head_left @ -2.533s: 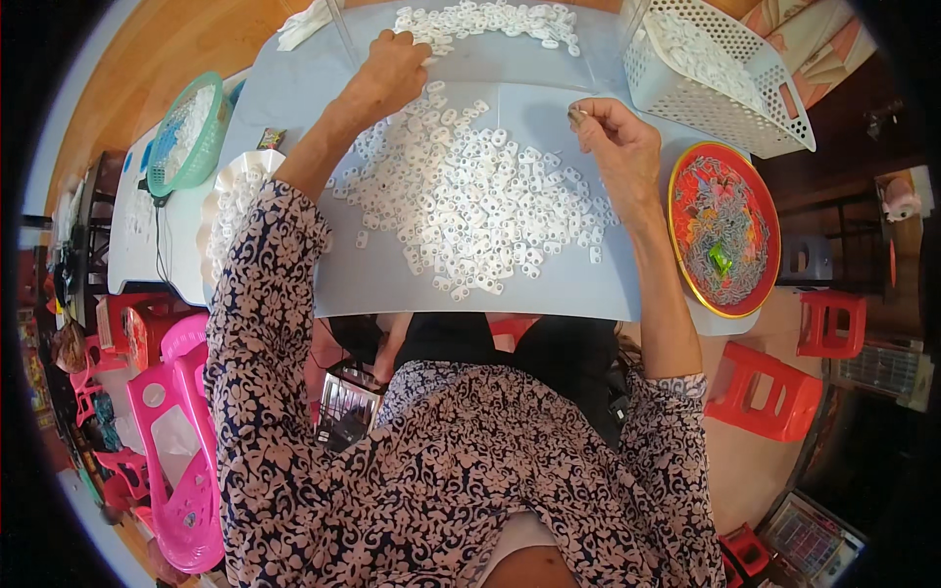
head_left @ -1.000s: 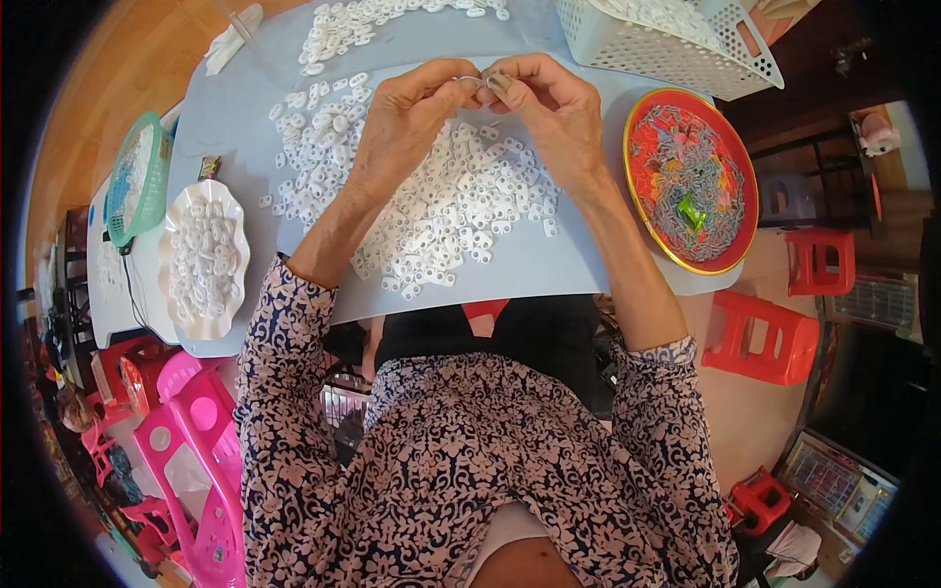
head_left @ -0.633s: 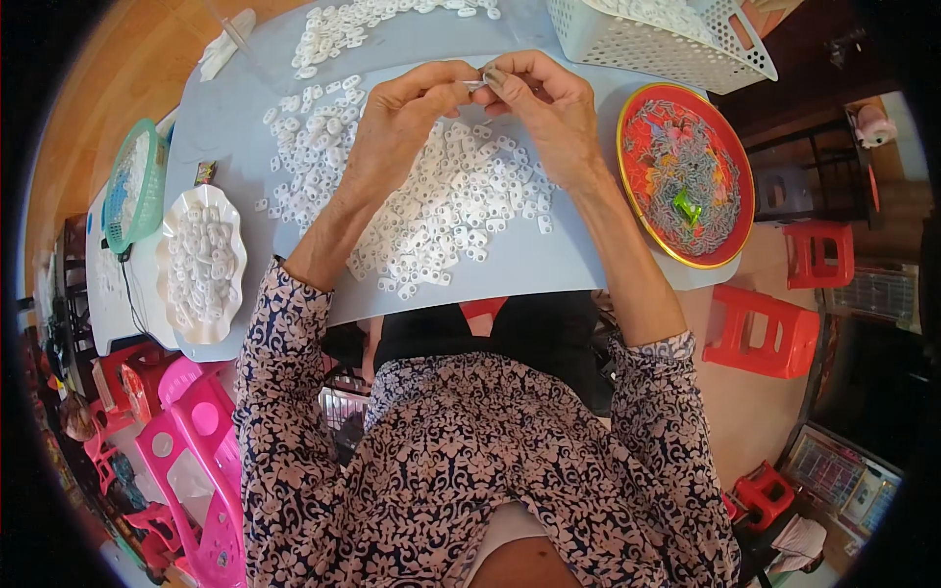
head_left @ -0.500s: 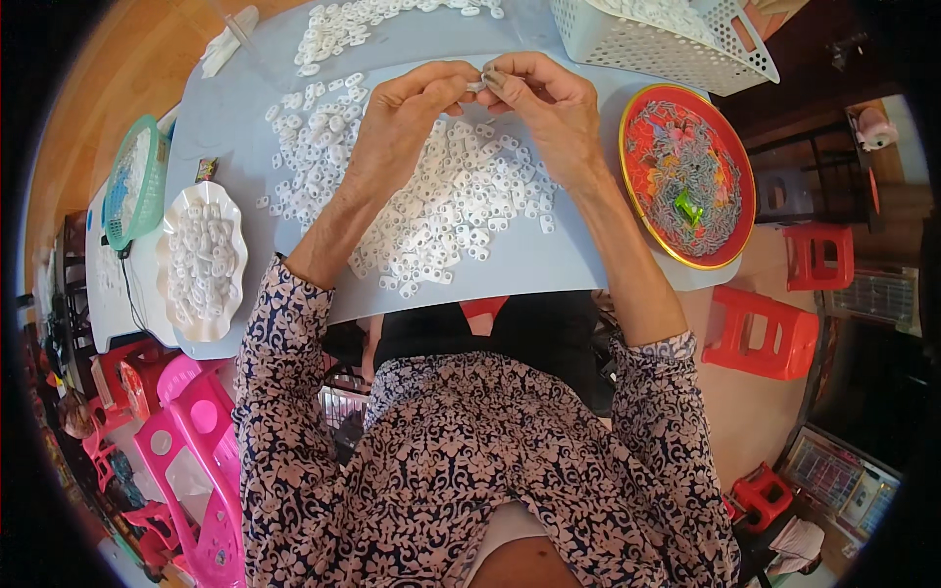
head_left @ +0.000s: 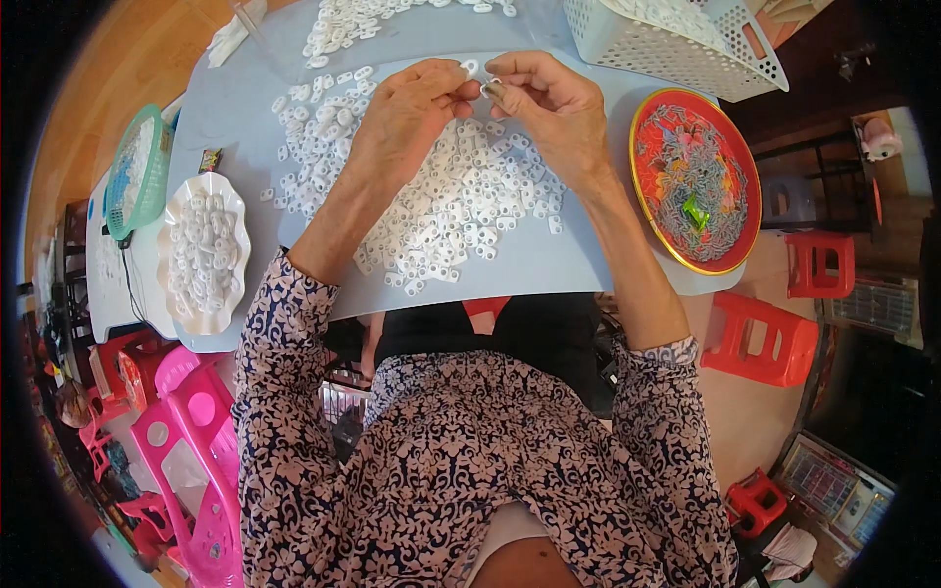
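Observation:
Over the far part of a loose heap of small white two-holed plastic pieces (head_left: pixel 441 211), my two hands are raised close together. My left hand (head_left: pixel 412 113) is closed, pinching one white plastic piece (head_left: pixel 470 69) that sticks up past its fingertips. Thumb and forefinger of my right hand (head_left: pixel 559 113) are pressed together beside it; a bit of white shows at their tips, too small to name. The right thumb is darkly smudged. On the right lies a round red tray (head_left: pixel 642 211) with a gold rim, holding many thin grey screw-like pieces and a green wrapper.
A white scalloped dish (head_left: pixel 181 314) of white pieces stands at the left, near a small dark packet (head_left: pixel 210 160) and a green basket (head_left: pixel 123 220). A grey perforated basket (head_left: pixel 676 64) sits far right. More white pieces (head_left: pixel 338 29) lie behind. Red stools (head_left: pixel 760 338) and pink chairs (head_left: pixel 186 441) flank the table.
My fingertips have drawn slightly apart, and the white piece in my left hand now shows upright above the fingers. The view has shifted a little.

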The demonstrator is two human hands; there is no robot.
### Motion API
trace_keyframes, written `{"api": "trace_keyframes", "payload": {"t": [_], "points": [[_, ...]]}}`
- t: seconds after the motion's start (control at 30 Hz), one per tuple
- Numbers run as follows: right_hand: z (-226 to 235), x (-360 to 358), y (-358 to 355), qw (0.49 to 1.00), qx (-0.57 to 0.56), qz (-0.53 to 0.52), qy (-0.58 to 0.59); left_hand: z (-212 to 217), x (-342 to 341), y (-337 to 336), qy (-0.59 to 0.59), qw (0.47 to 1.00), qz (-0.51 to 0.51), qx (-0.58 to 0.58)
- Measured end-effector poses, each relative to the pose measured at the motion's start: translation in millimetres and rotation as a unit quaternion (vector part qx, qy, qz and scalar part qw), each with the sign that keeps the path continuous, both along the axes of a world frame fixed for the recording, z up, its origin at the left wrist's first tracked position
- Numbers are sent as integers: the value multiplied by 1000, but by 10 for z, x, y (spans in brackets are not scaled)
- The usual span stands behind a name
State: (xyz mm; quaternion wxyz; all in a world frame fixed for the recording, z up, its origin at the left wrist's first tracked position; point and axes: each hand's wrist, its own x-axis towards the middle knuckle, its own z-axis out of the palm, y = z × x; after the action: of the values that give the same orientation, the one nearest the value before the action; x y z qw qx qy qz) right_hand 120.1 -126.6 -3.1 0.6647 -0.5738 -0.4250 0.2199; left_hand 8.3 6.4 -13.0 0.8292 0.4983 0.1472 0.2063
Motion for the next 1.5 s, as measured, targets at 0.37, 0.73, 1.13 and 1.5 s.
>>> {"api": "trace_keyframes", "payload": {"t": [0.37,0.73,1.13,1.5], "points": [[6,-16,1,1000,-22,-12,-15,8,12,-9,-14,998,-9,66],[6,-27,-10,999,-27,-22,-42,63,-9,37,30,977,-26,211],[23,-8,-17,998,-37,-7,-49,97,-20,40,38,929,-33,368],[46,31,-61,994,-74,78,-38,167,-77,248,30,858,-163,485]]}}
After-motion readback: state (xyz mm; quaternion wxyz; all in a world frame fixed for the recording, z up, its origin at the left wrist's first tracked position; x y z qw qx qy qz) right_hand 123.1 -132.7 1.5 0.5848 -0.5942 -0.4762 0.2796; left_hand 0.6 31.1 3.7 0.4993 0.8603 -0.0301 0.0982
